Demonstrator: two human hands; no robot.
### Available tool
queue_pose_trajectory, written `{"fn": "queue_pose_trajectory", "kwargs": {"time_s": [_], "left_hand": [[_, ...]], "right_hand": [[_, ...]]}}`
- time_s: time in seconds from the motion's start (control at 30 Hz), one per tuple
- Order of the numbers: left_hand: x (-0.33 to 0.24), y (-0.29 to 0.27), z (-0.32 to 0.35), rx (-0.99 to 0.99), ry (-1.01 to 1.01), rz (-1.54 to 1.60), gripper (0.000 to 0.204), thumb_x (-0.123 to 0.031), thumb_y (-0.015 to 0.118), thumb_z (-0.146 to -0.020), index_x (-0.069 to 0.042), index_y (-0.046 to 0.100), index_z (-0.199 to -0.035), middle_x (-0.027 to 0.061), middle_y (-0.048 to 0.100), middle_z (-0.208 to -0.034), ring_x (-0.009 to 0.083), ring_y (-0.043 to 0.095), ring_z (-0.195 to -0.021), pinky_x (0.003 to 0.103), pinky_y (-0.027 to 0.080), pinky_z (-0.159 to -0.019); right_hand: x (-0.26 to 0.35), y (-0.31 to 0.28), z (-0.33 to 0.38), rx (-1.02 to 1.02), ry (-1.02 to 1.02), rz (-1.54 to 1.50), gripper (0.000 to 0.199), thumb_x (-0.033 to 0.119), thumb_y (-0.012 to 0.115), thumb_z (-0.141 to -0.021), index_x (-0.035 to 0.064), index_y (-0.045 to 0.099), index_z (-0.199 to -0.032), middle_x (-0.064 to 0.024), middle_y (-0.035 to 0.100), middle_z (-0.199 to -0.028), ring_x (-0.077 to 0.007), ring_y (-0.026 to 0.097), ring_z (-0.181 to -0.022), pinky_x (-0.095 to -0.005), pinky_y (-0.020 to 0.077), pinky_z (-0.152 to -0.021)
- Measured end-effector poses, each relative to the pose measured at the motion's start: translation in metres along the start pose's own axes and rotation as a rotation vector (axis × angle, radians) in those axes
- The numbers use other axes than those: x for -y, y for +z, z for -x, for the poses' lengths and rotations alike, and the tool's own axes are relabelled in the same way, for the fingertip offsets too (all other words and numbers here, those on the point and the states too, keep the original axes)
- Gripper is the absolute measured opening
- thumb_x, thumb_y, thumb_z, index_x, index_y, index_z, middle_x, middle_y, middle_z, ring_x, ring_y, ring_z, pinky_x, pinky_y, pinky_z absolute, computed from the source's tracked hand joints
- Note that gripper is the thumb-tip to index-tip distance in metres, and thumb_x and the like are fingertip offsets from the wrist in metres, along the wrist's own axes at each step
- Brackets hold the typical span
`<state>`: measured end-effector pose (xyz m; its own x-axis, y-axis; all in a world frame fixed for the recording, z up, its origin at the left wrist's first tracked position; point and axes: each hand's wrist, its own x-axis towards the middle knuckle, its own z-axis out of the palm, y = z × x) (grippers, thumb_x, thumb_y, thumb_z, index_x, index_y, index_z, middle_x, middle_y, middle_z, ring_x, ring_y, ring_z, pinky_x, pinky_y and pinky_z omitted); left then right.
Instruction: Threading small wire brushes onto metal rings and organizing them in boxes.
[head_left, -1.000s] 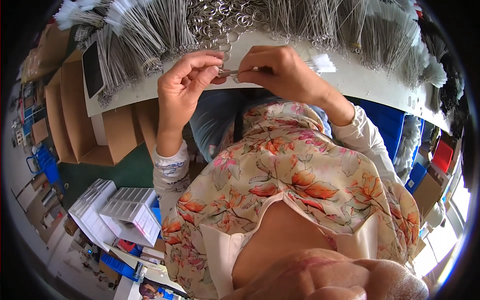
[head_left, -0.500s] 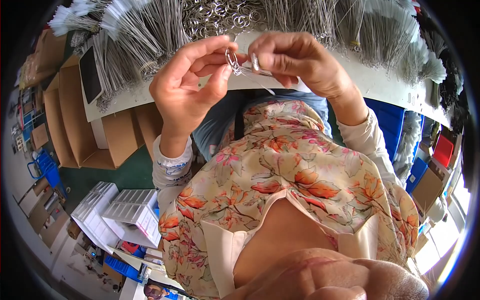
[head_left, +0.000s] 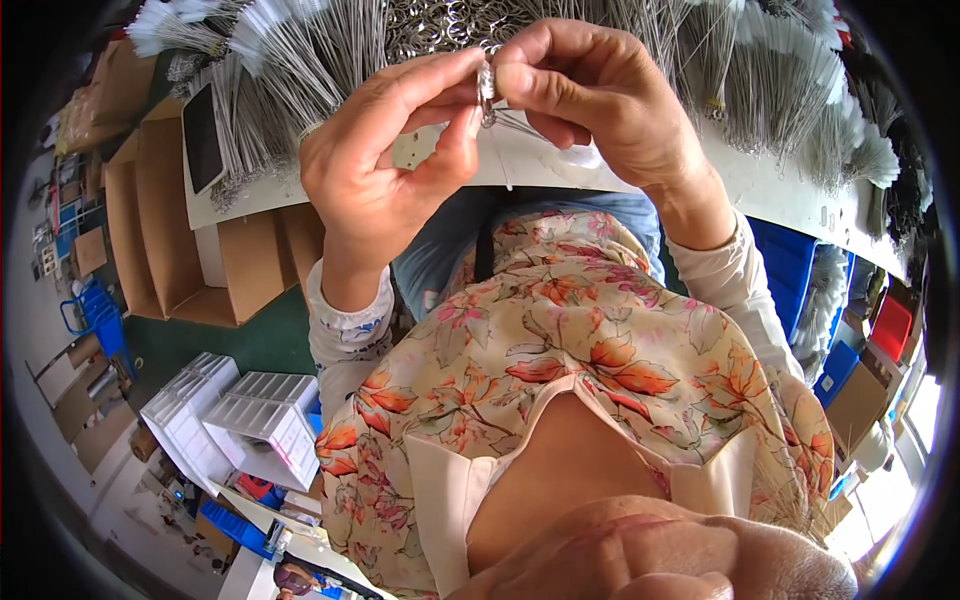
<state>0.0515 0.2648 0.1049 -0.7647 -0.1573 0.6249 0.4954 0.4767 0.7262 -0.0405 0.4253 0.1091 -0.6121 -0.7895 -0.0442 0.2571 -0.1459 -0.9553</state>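
Observation:
Between the fingertips and thumb of my left hand (head_left: 385,165) is a metal ring (head_left: 488,112), turned nearly edge-on. My right hand (head_left: 625,115) is closed in a pinch right against it, thumb and index finger meeting at a small shiny, ribbed-looking bit (head_left: 486,80). What exactly the right fingertips hold is too small and covered to name. Thin wire stems (head_left: 515,122) run from the ring to the right, passing beneath my right hand. Both hands are raised in front of the table's near edge.
Bundles of thin wire brushes (head_left: 300,80) with whitish tips line the table (head_left: 740,175), left and right of a heap of loose metal rings (head_left: 430,25). A dark phone (head_left: 203,140) lies at left. Below stand an open cardboard box (head_left: 190,250), white drawer units (head_left: 265,420) and blue bins (head_left: 785,265).
Both hands have risen a little, and my right hand has moved left to meet the ring. The ring has turned from showing its loop to nearly edge-on.

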Motion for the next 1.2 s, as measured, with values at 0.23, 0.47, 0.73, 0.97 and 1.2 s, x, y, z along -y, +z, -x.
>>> {"fn": "queue_pose_trajectory", "kwargs": {"time_s": [0.23, 0.47, 0.73, 0.97, 1.2], "left_hand": [[-0.006, -0.008, -0.016, 0.066, -0.085, 0.055, 0.027, 0.008, 0.061, -0.075, 0.004, 0.063, -0.102, 0.0113, 0.065, -0.097, 0.0147, 0.066, -0.080, 0.023, 0.054, -0.071], [-0.044, -0.051, -0.004, 0.072, -0.072, -0.301, 0.008, -0.001, 0.058, -0.084, -0.004, 0.063, -0.090, 0.0045, 0.055, -0.087, 0.0125, 0.054, -0.081, 0.023, 0.044, -0.068], [-0.118, -0.074, 0.080, -0.429, -0.472, 0.454, 0.014, -0.009, 0.052, -0.092, 0.003, 0.054, -0.099, 0.0037, 0.055, -0.078, 0.0055, 0.046, -0.058, 0.020, 0.038, -0.052], [-0.155, -0.072, 0.116, -0.645, -0.526, -0.016, 0.010, -0.006, 0.054, -0.089, 0.002, 0.057, -0.096, 0.0037, 0.055, -0.070, 0.0059, 0.047, -0.054, 0.020, 0.038, -0.048], [-0.155, -0.067, 0.112, -0.463, -0.529, -0.548, 0.011, -0.007, 0.054, -0.090, 0.002, 0.058, -0.093, 0.0037, 0.058, -0.075, 0.0063, 0.049, -0.053, 0.020, 0.037, -0.047]], "right_hand": [[0.015, -0.005, -0.007, 0.096, -0.064, 0.268, 0.014, 0.011, 0.065, -0.084, 0.0013, 0.064, -0.093, 0.0012, 0.059, -0.072, -0.0035, 0.048, -0.056, -0.0181, 0.0374, -0.048], [0.028, 0.029, -0.018, 0.267, -0.044, 0.175, 0.012, 0.004, 0.063, -0.083, -0.0019, 0.061, -0.094, -0.0036, 0.058, -0.073, -0.0066, 0.051, -0.059, -0.0197, 0.0397, -0.050], [0.019, 0.107, -0.025, 0.699, -0.322, 0.142, 0.008, -0.003, 0.060, -0.082, -0.0026, 0.060, -0.090, -0.0027, 0.053, -0.075, -0.0061, 0.048, -0.055, -0.0179, 0.0380, -0.049], [0.009, 0.141, -0.027, 1.025, -0.273, 0.093, 0.006, -0.002, 0.063, -0.080, -0.0015, 0.063, -0.086, -0.0031, 0.053, -0.073, -0.0055, 0.048, -0.053, -0.0185, 0.0379, -0.048], [0.005, 0.135, -0.043, 1.029, -0.352, 0.199, 0.007, -0.002, 0.064, -0.080, -0.0006, 0.063, -0.086, -0.0031, 0.053, -0.072, -0.0060, 0.050, -0.053, -0.0191, 0.0383, -0.047]]}}
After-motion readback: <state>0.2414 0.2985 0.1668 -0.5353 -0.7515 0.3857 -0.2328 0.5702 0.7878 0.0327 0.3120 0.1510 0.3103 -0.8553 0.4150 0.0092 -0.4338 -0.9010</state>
